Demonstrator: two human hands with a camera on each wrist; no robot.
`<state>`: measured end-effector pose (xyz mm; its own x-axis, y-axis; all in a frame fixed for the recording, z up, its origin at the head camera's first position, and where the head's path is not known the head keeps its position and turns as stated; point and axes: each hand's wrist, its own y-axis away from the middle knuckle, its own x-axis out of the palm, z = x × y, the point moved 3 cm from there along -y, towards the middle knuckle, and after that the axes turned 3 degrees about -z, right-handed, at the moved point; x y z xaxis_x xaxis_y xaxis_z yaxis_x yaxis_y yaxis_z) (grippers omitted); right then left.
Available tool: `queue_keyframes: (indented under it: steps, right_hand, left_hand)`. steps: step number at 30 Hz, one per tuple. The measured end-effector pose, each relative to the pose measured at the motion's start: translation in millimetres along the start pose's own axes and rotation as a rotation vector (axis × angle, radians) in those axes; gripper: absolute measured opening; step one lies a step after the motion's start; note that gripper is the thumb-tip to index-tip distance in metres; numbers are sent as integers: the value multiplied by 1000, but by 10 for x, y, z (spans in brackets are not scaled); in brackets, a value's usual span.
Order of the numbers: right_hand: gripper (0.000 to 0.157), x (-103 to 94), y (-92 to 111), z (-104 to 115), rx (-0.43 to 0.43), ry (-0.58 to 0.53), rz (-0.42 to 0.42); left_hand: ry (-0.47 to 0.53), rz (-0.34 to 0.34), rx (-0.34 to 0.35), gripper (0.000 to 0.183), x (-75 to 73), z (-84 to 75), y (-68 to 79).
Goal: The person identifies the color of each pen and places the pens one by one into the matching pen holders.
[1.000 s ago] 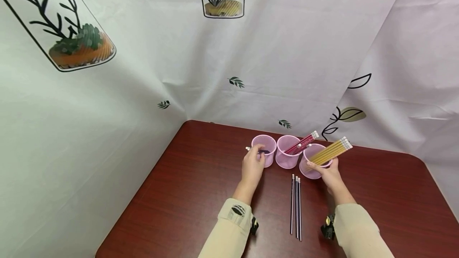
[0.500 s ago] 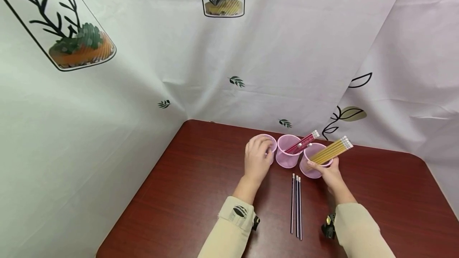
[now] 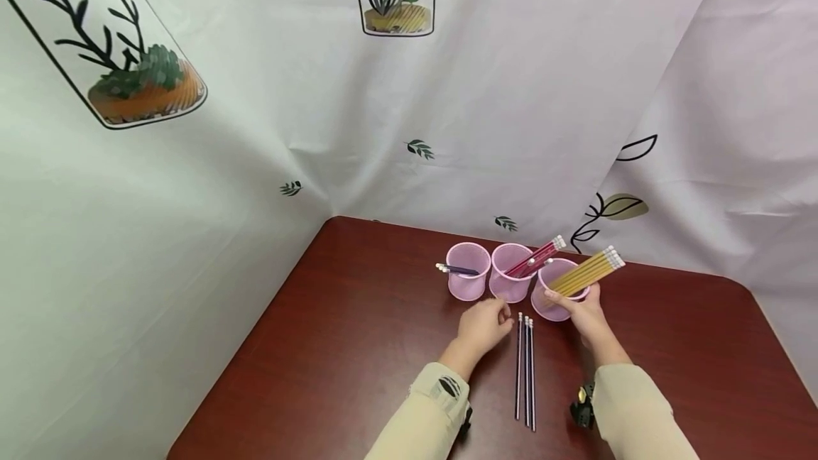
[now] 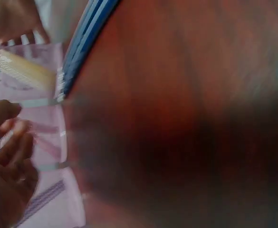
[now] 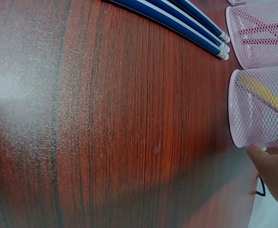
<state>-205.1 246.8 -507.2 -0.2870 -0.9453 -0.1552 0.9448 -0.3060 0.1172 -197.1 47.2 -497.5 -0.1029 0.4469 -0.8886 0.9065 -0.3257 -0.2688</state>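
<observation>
Three pink mesh pencil cups stand in a row near the table's back edge. The left cup (image 3: pixel 466 288) holds dark blue pencils (image 3: pixel 461 270), the middle cup (image 3: pixel 507 292) red ones (image 3: pixel 540 258), and the right cup (image 3: pixel 542 305) a bundle of yellow pencils (image 3: pixel 584 275). My right hand (image 3: pixel 586 312) grips the right cup at its side, thumb near the front rim. In front of the cups, several dark blue pencils (image 3: pixel 526 375) lie side by side on the table, erasers toward the cups. Just left of those erasers hovers my left hand (image 3: pixel 483 325), fingers loosely curled and holding nothing; the left wrist view is blurred.
The brown wooden table (image 3: pixel 332 346) meets a white printed cloth (image 3: pixel 358 105) behind and at the left. A dark wrist device (image 3: pixel 583 407) sits by the right sleeve. A thin black cord (image 5: pixel 261 187) shows past the table edge in the right wrist view.
My left hand released dark blue pencils into the left cup, then drew back and moved right, toward the pencils on the table. The right hand stays on the right cup.
</observation>
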Motion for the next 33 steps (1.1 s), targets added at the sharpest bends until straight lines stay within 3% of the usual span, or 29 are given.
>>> queue_keyframes:
  steps: [2, 6, 13, 17, 21, 30, 33]
  right_hand:
    - [89, 1, 1, 10, 14, 11, 4]
    - [89, 11, 1, -6, 6, 1, 10]
    - [91, 0, -61, -139, -53, 20, 8]
    - [92, 1, -30, -93, -56, -9, 5]
    - [93, -1, -29, -84, -55, -23, 12]
    - [93, -50, -267, -408, -50, -13, -10]
    - [91, -35, -207, -310, -38, -7, -3]
  left_hand:
    - [-13, 74, -51, 12, 111, 1, 37]
    - [-74, 153, -92, 21, 255, -23, 92]
    - [-179, 245, -116, 31, 328, -104, 92]
    - [-224, 293, -120, 34, 349, -139, 72]
    - [-230, 322, -137, 31, 364, -149, 56]
    - [-221, 345, -171, 35, 354, -137, 25]
    - [-212, 335, -175, 35, 353, -127, 24]
